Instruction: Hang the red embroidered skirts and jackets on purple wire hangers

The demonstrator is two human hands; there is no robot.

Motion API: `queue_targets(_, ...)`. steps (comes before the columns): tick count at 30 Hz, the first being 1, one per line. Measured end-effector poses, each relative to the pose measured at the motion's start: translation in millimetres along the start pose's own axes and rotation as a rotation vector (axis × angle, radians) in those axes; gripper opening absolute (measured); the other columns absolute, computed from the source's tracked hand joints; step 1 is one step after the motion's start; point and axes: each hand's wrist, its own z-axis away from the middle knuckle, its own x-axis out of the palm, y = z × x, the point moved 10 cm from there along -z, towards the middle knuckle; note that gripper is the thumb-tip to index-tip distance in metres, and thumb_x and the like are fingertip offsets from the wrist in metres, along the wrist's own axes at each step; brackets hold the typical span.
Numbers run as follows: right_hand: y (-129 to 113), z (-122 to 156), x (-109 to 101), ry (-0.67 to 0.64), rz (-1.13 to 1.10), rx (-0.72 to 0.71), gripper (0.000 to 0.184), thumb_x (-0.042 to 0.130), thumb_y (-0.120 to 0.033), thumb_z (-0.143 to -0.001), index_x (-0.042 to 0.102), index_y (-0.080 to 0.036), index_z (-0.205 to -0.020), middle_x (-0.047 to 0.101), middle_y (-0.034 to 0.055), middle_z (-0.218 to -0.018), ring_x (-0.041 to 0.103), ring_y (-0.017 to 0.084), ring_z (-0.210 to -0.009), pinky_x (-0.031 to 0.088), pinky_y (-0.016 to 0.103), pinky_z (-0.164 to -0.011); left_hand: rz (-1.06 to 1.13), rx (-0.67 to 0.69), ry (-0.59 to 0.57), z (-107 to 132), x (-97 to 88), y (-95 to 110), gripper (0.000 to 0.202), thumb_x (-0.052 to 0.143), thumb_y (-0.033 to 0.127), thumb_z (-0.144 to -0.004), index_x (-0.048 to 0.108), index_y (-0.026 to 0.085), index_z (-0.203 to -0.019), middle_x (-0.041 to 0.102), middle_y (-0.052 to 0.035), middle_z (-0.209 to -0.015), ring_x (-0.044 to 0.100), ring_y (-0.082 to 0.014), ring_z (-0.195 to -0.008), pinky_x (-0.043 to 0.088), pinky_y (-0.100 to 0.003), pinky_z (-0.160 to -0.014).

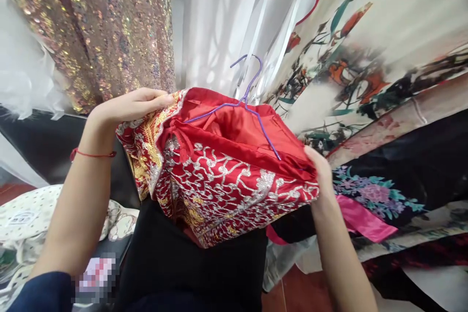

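A red garment point(226, 185) with silver and gold embroidery is spread between my hands above my lap. Its red lining shows at the open top edge, and a red tie hangs near the left end. Inside that opening sits a purple wire hanger point(245, 100), its hook pointing up and free of any rail. My left hand point(142, 102) grips the garment's upper left side, thumb along the embroidered edge. At the right end, my right hand point(321, 170) is closed on the waist edge, with most of its fingers hidden behind the cloth.
A gold sequined cloth point(120, 24) and white sheer curtains point(215, 19) hang ahead. To the right are a floral-printed cloth point(351, 58) and dark embroidered fabric point(376, 190) with a pink ribbon point(361, 219). A dotted white bag point(29, 209) lies at lower left.
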Motion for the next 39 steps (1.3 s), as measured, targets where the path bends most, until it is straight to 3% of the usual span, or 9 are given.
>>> queue_targets(3,-55.7,24.7,-39.0,0.338,0.325,-0.453,0.050,0.059,-0.064,-0.083,0.041,-0.023,-0.061,0.040,-0.0048,-0.058,0.037,0.010,-0.053,0.034,0.026,-0.053,-0.022,0.054,-0.203,-16.1,38.8,5.4,0.065,0.052,0.078,-0.082,0.076,0.019,-0.096,0.072,-0.0052,-0.098,0.067,-0.0274,-0.102,0.056,-0.040,-0.093)
queue_targets(7,-74.6,56.1,-35.5,0.523,0.910,-0.809,0.048,0.041,-0.057,-0.097,0.046,-0.022,-0.064,0.043,-0.0021,-0.055,0.037,0.011,-0.048,0.027,0.028,-0.050,-0.016,0.141,-0.314,-24.5,100.5,-3.3,0.073,0.036,0.079,-0.088,0.074,0.020,-0.108,0.073,-0.0075,-0.117,0.065,-0.0302,-0.114,0.048,-0.044,-0.108)
queue_targets(13,-37.2,58.6,-23.8,0.412,1.121,-0.967,0.046,0.050,-0.055,-0.096,0.052,-0.021,-0.066,0.046,-0.0022,-0.048,0.039,0.010,-0.042,0.027,0.026,-0.047,-0.037,0.277,0.063,9.5,126.0,-29.2,0.094,0.056,0.074,-0.082,0.036,0.013,-0.151,0.042,-0.0197,-0.157,0.041,-0.0343,-0.145,0.031,-0.049,-0.123)
queue_targets(18,-37.6,76.2,-12.1,0.448,1.191,-1.025,0.040,0.059,-0.047,-0.094,0.053,-0.021,-0.064,0.045,-0.0021,-0.047,0.038,0.010,-0.042,0.026,0.027,-0.047,-0.250,0.138,0.456,42.7,135.9,-52.3,0.093,0.065,0.068,-0.077,0.038,0.005,-0.139,0.040,-0.0305,-0.146,0.035,-0.0415,-0.143,0.031,-0.055,-0.119)
queue_targets(23,-35.4,74.3,-10.5,0.451,1.196,-0.937,0.039,0.056,-0.044,-0.096,0.049,-0.021,-0.065,0.047,-0.0012,-0.054,0.040,0.010,-0.046,0.026,0.027,-0.047,-0.376,0.018,0.383,51.5,166.4,-60.8,0.059,0.063,0.052,-0.079,0.051,0.010,-0.119,0.056,-0.0267,-0.125,0.051,-0.0427,-0.121,0.041,-0.054,-0.102)
queue_targets(27,-31.0,65.9,-13.5,0.424,1.206,-0.913,0.039,0.056,-0.043,-0.096,0.048,-0.021,-0.066,0.045,-0.0022,-0.056,0.039,0.009,-0.047,0.024,0.027,-0.047,-0.357,-0.157,0.362,47.0,139.4,-88.4,0.033,0.043,0.032,-0.090,0.056,0.013,-0.114,0.066,-0.0208,-0.109,0.062,-0.0363,-0.104,0.044,-0.042,-0.085)
queue_targets(31,-28.1,63.4,-8.5,0.416,1.240,-0.904,0.040,0.052,-0.041,-0.100,0.047,-0.020,-0.066,0.044,-0.0022,-0.058,0.035,0.009,-0.047,0.022,0.028,-0.048,-0.256,-0.203,0.421,50.7,87.2,-90.5,0.021,0.043,0.036,-0.092,0.056,0.021,-0.092,0.063,-0.0066,-0.077,0.059,-0.0228,-0.072,0.037,-0.031,-0.068)
queue_targets(36,-30.2,69.0,-1.2,0.443,1.277,-0.957,0.040,0.055,-0.036,-0.100,0.046,-0.020,-0.064,0.044,-0.0024,-0.058,0.033,0.008,-0.047,0.021,0.027,-0.047,-0.188,-0.044,0.714,87.0,23.4,-16.8,0.027,0.049,0.040,-0.092,0.050,0.020,-0.074,0.049,0.0002,-0.063,0.043,-0.0129,-0.058,0.035,-0.028,-0.061)
queue_targets(39,-33.9,69.9,-5.3,0.479,1.277,-0.959,0.041,0.055,-0.036,-0.099,0.047,-0.020,-0.063,0.046,-0.0014,-0.058,0.035,0.009,-0.048,0.023,0.026,-0.047,-0.247,0.026,0.709,107.3,23.7,32.4,0.026,0.049,0.043,-0.093,0.059,0.019,-0.089,0.059,-0.0022,-0.069,0.050,-0.0150,-0.058,0.039,-0.030,-0.061)
